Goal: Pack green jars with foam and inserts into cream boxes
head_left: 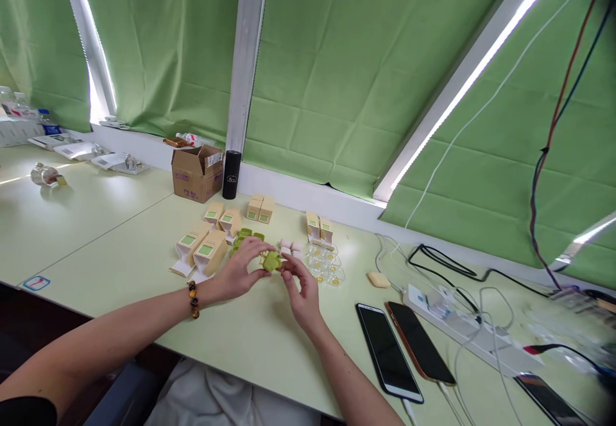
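My left hand (pixel 239 268), with a beaded bracelet at the wrist, pinches a small green plastic piece (pixel 272 260) between thumb and fingers. From the other side, the fingertips of my right hand (pixel 303 290) close on the same piece. Behind my left hand lie several more green pieces (pixel 251 233), partly hidden. Small white-pink pieces (pixel 291 247) sit just beyond my right fingertips. To their right stand clear plastic pieces with yellow centres (pixel 326 264). Open beige cartons with green labels (pixel 210 253) rest left of my hands.
At the back stand a brown cardboard box (pixel 197 174), a black bottle (pixel 231 174) and more small cartons (pixel 260 209) (pixel 319 230). On the right lie a white-framed phone (pixel 389 352), a darker phone (pixel 420 342), a power strip (pixel 469 330) and loose cables.
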The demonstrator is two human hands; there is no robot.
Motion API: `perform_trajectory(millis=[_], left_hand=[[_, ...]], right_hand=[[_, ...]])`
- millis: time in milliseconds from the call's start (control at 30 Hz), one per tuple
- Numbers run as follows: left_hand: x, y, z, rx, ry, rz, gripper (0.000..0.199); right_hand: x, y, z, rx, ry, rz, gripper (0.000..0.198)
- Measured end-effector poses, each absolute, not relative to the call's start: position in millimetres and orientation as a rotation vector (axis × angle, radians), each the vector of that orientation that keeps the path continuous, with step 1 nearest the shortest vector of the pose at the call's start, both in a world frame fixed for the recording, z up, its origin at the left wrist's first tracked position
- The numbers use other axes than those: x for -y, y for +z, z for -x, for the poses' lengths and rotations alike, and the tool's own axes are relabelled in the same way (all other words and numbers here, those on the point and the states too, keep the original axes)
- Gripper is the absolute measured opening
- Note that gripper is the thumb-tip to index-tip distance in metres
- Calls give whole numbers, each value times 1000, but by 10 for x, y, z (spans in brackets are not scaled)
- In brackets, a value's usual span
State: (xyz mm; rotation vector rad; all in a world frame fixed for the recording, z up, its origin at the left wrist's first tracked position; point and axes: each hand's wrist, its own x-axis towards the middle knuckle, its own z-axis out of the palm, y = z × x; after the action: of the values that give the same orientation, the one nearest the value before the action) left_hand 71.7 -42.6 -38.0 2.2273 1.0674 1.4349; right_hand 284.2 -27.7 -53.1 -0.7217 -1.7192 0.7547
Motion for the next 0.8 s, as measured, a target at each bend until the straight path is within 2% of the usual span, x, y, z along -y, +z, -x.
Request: perform_trajectory(millis=[200,433,533,800], left_hand=[[247,-477,-684,-1001,1439,-1578,52],[238,-454,-696,-975,1438,-1468,57],[237,-439,-696,-980,1451,-1440,58],[248,-444,-695,-994,1467,-1463,55]], right_hand=[[120,-542,-2993,1639,305,964,24],[11,-535,-3122,2019,-279,1354,39],[2,-550,-3134,2107,-375,1436,40],[-107,-638,-3137,2159,-430,1518,26]])
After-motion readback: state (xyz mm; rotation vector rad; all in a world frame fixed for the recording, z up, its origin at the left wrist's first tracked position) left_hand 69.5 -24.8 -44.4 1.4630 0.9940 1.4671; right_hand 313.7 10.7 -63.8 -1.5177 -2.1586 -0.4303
